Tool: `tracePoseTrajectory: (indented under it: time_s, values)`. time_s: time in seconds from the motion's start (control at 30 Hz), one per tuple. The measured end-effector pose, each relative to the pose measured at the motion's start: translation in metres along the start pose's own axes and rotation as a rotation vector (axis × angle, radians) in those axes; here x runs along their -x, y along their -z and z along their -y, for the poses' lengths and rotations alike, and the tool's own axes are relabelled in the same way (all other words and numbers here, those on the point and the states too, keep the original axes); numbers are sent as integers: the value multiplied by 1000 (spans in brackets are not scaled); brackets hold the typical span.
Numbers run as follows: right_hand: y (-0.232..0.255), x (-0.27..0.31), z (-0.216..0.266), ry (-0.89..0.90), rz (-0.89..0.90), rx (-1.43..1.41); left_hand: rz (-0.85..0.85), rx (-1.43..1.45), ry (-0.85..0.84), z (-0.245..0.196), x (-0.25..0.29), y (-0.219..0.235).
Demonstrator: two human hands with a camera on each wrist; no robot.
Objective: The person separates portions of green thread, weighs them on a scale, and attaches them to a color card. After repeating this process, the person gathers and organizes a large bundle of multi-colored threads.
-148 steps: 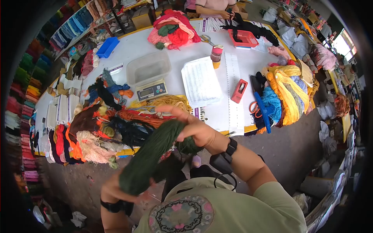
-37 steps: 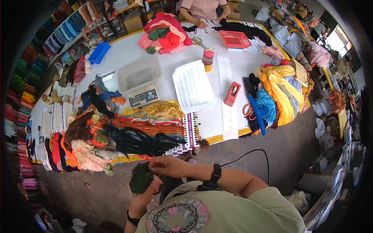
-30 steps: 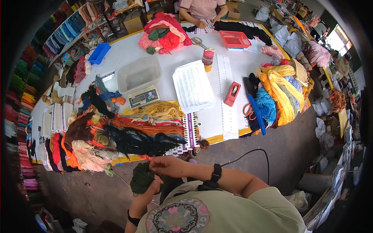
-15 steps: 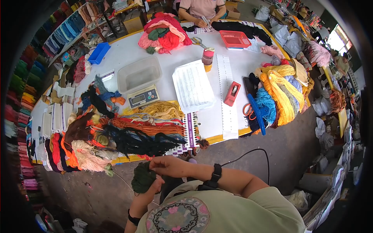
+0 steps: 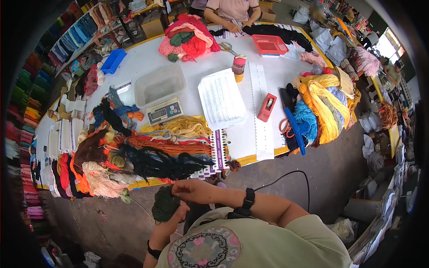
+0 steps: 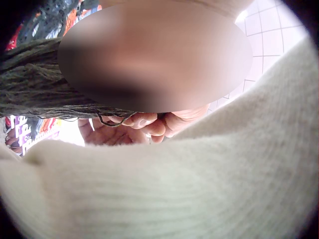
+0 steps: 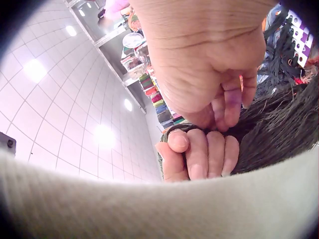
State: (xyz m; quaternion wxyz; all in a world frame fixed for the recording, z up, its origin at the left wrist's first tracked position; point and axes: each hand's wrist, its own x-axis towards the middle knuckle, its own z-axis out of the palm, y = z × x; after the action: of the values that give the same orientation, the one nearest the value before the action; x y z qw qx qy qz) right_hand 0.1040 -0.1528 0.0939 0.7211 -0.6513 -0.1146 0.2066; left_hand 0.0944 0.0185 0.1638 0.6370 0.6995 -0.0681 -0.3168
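A dark green skein of yarn (image 5: 163, 205) hangs in front of the body, below the table's near edge. My left hand (image 5: 179, 213) grips it at one end. In the right wrist view the left fingers (image 7: 214, 154) curl round the yarn. My right hand (image 5: 193, 191) reaches across from the right, thumb and fingertips pinching at the top of the skein close to the left hand. The right wrist view shows its bent fingers going in among the strands, tips partly hidden. A blurred patch covers much of the left wrist view, beside the loose yarn strands (image 6: 35, 79).
On the white table (image 5: 187, 85) lie black yarn (image 5: 165, 163), punched thread cards (image 5: 219, 149), a scale (image 5: 164, 111), a plastic box (image 5: 160, 85), printed sheets (image 5: 222, 100), a red tape dispenser (image 5: 267, 107) and orange-handled scissors (image 5: 286, 127). A person (image 5: 234, 11) works across the table.
Several seconds ago the skein was stretched between both hands near the table edge; now it is bunched close to the body. Over the last second the hands have barely shifted.
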Motion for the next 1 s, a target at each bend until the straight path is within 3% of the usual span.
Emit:
tracePoseTrajectory:
  time_s: [0.2,0.83,1.0]
  values:
    - [-3,-1,-3,70,-57,29,33,-77,-30,1,-1,5]
    - [-10,-1,-3,-11,1,-25,16,-22,21,2,5,5]
    - [-12,0,-10,31,-35,4,26,-108,-60,3,3,6]
